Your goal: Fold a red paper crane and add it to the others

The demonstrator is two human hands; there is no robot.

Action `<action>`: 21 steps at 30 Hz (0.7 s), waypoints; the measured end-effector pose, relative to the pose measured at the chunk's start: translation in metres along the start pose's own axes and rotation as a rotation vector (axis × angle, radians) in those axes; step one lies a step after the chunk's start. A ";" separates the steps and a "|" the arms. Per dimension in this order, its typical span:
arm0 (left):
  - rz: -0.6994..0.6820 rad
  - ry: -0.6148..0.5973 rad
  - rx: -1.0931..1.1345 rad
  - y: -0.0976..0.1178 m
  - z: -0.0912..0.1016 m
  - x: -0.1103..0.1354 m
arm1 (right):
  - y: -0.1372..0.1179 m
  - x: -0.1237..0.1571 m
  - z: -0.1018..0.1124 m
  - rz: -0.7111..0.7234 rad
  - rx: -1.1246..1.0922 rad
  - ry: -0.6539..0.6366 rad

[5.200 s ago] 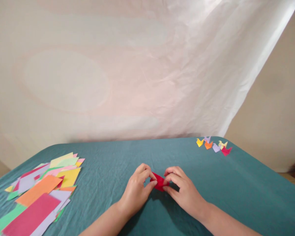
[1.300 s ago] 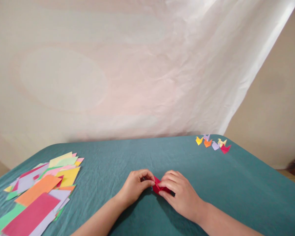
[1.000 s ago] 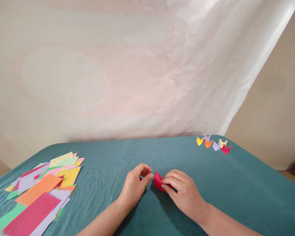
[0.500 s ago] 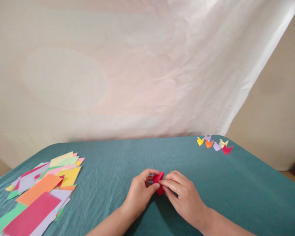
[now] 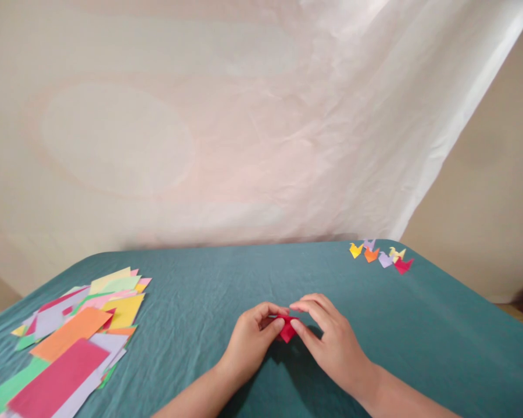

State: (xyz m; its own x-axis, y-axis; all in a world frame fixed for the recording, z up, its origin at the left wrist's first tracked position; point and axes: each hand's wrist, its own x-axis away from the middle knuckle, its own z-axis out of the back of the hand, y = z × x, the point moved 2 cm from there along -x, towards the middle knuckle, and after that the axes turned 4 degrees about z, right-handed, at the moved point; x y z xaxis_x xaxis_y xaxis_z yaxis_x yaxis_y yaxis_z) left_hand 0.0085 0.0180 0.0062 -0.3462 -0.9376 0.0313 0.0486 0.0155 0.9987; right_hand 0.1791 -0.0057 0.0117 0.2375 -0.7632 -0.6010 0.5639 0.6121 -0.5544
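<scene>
A small piece of red folded paper (image 5: 289,330) is held just above the table near its front middle, its lower end coming to a point. My left hand (image 5: 255,334) is closed on its left side, thumb in front and fingertips along the top. From the right, the thumb of my right hand (image 5: 331,339) presses the paper's right edge, while the index finger arches over the top. Fingers partly hide the paper's upper folds and its back.
Colored paper sheets (image 5: 61,380) lie in a loose, overlapping spread on the left of the green cloth-covered table (image 5: 192,302). Several small folded paper birds (image 5: 371,255), in yellow, orange, lilac and red, stand at the back right. A pale sheet (image 5: 244,128) hangs behind.
The red paper has turned from a tall, opened shape to a flatter, downward-pointing one. My right fingers have gone from a pinch at its middle to spread, thumb at its right edge.
</scene>
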 end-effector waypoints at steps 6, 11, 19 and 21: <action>0.068 0.031 0.140 0.000 0.006 -0.005 | 0.004 -0.002 0.000 -0.127 -0.125 -0.067; 0.011 0.044 0.039 0.000 0.005 -0.003 | 0.007 -0.004 -0.001 -0.156 -0.170 -0.070; -0.097 0.103 -0.259 0.002 0.006 0.001 | 0.003 -0.004 0.000 -0.162 -0.165 -0.069; -0.128 0.095 -0.290 0.003 0.004 0.001 | 0.001 -0.004 0.000 -0.149 -0.158 -0.069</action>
State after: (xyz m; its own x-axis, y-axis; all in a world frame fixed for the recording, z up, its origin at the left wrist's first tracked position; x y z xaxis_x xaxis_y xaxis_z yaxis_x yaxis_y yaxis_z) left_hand 0.0039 0.0183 0.0096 -0.2786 -0.9540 -0.1110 0.2799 -0.1912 0.9408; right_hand 0.1791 -0.0019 0.0137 0.2177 -0.8568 -0.4675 0.4674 0.5120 -0.7207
